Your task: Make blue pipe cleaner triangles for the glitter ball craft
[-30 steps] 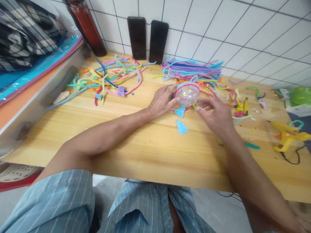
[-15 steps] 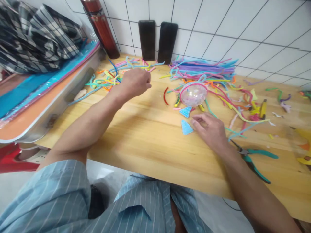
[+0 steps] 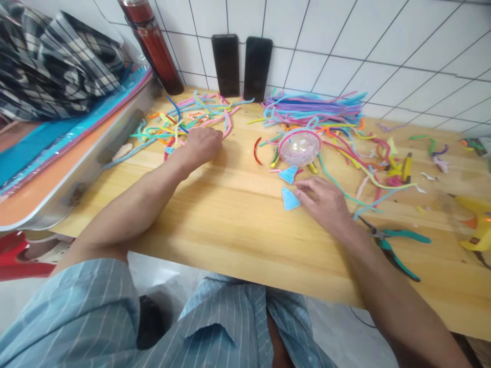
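My left hand (image 3: pixel 205 144) is low over the table at the right edge of a loose pile of pipe cleaners (image 3: pixel 184 125). Its back faces me and its fingers curl down out of sight, so what they hold, if anything, is hidden. My right hand (image 3: pixel 324 200) rests on the table, thumb and fingers slightly apart. Its fingertips are beside two small blue fan-shaped pieces, the upper blue piece (image 3: pixel 288 174) and the lower blue piece (image 3: pixel 290 199). Just behind these lies a clear dome (image 3: pixel 299 147) with a pink rim and a light-blue loop on top.
A bundle of purple and blue pipe cleaners (image 3: pixel 314 110) lies by the tiled wall. Teal-handled pliers (image 3: pixel 401 245) and a yellow glue gun (image 3: pixel 477 220) are on the right. Two black phones (image 3: pixel 258 69) lean on the wall near a red flask (image 3: pixel 153 48). A bin (image 3: pixel 111 148) stands left.
My left hand has moved down and left, toward me, uncovering more of the loose pipe cleaners. My right hand stays beside the blue pieces. The whole view has shifted slightly.
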Demonstrator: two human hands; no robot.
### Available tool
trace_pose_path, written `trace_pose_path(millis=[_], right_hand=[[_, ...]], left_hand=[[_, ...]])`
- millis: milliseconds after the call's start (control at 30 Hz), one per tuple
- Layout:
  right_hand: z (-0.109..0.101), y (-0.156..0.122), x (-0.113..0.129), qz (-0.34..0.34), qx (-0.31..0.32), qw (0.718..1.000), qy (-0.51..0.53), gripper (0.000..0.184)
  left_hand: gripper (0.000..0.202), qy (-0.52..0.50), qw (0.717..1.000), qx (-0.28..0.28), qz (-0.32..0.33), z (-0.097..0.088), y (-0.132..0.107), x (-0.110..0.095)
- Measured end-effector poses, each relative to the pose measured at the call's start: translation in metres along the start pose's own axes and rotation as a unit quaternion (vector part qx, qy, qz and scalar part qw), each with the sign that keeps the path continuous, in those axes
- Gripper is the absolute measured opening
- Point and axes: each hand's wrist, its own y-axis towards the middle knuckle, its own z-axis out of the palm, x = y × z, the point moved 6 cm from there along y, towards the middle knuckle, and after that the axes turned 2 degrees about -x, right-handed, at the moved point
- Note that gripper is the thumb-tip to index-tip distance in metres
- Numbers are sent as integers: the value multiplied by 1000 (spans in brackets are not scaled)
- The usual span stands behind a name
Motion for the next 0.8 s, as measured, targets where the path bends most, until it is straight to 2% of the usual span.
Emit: trace_pose_path(millis=[100,233,367,533,800], right_hand=[[1,-1,-1,-12,8,1000,-8,9],[0,-1,-3,-17,7,1000,-16,10],[0,-1,-2,-25,8,1000,-13,10],[0,-1,1,-32,15,999,-5,10],[1,-1,0,-29,17,999,-3,10]], left_hand=[[36,-40,999,-15,-11,-5,1,3],[18,-151,988,-31,7,-20,2,15],[28,-179,981,-56,39,-30,4,30],[38,-105,990,10,98,-19,6,24],[40,-52,991,81,91,-24,1,19]])
